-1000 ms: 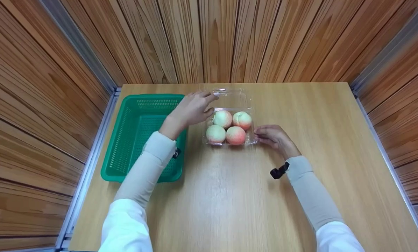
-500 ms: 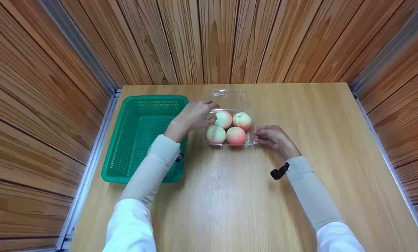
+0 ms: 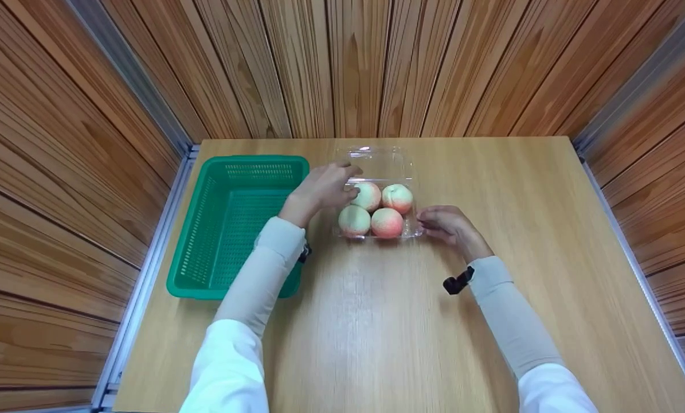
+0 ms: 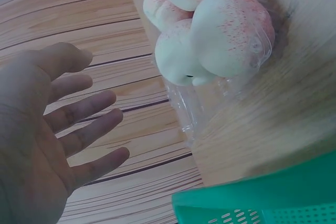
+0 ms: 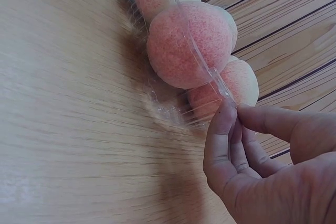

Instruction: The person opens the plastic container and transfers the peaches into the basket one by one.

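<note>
- Wooden tabletop [image 3: 371, 344]: carries the clear plastic clamshell box [image 3: 371, 237], the landmark here.
- Green perforated basket [image 3: 233, 221]: left of the clamshell, just beside it, its long axis running roughly near to far.
- Clamshell: its lid [image 3: 378, 165] is laid back on the far side, so box and lid together stretch away from the person.
- Left hand [image 3: 328, 186]: above the clamshell's left rear, fingers spread and apart, holding nothing.
- Right hand [image 3: 448, 223]: at the clamshell's right side, thumb and fingertips pinching its rim.
- Four peaches, two by two inside the clamshell: the rear-left peach [image 3: 368, 198] lies nearest the left hand, just to that hand's right; the front-right peach [image 3: 387, 222] lies nearer the right hand.
</note>
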`<state>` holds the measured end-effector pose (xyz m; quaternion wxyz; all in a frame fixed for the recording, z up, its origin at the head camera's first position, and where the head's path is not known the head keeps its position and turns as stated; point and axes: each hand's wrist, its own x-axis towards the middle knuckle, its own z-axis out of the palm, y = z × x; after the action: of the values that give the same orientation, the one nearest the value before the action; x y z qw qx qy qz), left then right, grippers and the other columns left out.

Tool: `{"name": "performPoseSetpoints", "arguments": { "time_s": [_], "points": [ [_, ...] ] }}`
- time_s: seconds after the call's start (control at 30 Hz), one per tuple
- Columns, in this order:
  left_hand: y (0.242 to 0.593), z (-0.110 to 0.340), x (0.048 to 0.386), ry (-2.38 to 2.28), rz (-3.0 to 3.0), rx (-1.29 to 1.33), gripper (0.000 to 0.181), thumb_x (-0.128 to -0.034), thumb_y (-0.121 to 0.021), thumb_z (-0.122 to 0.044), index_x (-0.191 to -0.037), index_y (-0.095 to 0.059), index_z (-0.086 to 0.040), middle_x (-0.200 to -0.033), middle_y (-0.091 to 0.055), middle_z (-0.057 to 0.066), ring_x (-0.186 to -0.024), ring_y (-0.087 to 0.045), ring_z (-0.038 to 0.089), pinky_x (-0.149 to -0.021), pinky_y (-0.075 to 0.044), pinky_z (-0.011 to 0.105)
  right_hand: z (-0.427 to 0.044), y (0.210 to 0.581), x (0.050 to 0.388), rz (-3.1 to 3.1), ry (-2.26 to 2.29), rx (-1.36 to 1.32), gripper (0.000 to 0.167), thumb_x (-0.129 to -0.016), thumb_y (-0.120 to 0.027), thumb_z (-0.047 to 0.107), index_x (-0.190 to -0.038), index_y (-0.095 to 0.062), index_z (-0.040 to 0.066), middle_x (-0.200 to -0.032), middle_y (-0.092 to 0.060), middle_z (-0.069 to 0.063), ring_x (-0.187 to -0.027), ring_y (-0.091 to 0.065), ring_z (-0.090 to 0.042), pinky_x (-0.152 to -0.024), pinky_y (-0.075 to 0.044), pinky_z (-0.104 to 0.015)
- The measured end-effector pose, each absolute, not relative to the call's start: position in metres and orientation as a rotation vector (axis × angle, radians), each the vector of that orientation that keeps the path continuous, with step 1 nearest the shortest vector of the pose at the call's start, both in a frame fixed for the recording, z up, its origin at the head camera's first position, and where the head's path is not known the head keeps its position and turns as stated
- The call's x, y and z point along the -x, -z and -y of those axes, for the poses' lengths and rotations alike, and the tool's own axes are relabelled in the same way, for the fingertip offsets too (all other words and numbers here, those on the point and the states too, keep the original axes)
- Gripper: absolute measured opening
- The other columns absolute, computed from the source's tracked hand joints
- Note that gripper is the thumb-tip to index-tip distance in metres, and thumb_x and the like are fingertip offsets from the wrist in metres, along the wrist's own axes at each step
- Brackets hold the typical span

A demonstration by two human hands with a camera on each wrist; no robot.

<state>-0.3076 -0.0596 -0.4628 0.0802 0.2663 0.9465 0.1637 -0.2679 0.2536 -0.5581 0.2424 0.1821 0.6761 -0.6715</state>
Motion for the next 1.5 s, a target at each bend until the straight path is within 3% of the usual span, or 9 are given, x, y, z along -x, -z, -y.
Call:
{"name": "performPoseSetpoints", "arguments": {
  "time_s": [0.37, 0.67, 0.97, 1.5],
  "points": [
    [0.466, 0.049, 0.313, -0.414, -2.816, -0.719, 0.054, -0.1032, -0.069, -0.04, -0.152, -0.058, -0.02, -0.153, -0.057, 0.008, -0.134, -0.061, 0.028, -0.114, -0.053, 0.049, -0.254, 0.56, 0.272, -1.847, 1.843, -0.484, 0.01, -0.103, -0.065, 0.006, -0.113, -0.065, 0.003, -0.09, -0.074, 0.0, -0.085, -0.071, -0.012, -0.071, -0.061, -0.02],
    [0.473, 0.042, 0.317, -0.37, -2.813, -0.74, 0.057, -0.1025, -0.07, -0.038, -0.155, -0.055, -0.019, -0.16, -0.051, 0.009, -0.144, -0.053, 0.031, -0.118, -0.048, 0.054, -0.255, 0.559, 0.269, -1.86, 1.791, -0.525, 0.025, -0.104, -0.068, 0.013, -0.126, -0.063, 0.005, -0.115, -0.073, -0.009, -0.1, -0.072, -0.017, -0.096, -0.062, -0.03],
    [0.48, 0.036, 0.317, -0.299, -2.824, -0.763, 0.059, -0.1028, -0.069, -0.038, -0.156, -0.053, -0.019, -0.161, -0.05, 0.01, -0.147, -0.048, 0.032, -0.117, -0.05, 0.053, -0.255, 0.565, 0.27, -1.809, 1.86, -0.494, 0.014, -0.103, -0.067, 0.009, -0.116, -0.064, 0.003, -0.091, -0.077, -0.002, -0.082, -0.073, -0.012, -0.073, -0.062, -0.021],
    [0.496, 0.021, 0.324, -0.199, -2.808, -0.743, 0.065, -0.1034, -0.069, -0.037, -0.161, -0.046, -0.017, -0.164, -0.048, 0.011, -0.152, -0.045, 0.031, -0.124, -0.041, 0.052, -0.254, 0.563, 0.272, -1.807, 1.86, -0.506, 0.011, -0.104, -0.065, 0.007, -0.114, -0.064, 0.003, -0.091, -0.076, -0.003, -0.082, -0.072, -0.012, -0.076, -0.062, -0.023]
  ]
}}
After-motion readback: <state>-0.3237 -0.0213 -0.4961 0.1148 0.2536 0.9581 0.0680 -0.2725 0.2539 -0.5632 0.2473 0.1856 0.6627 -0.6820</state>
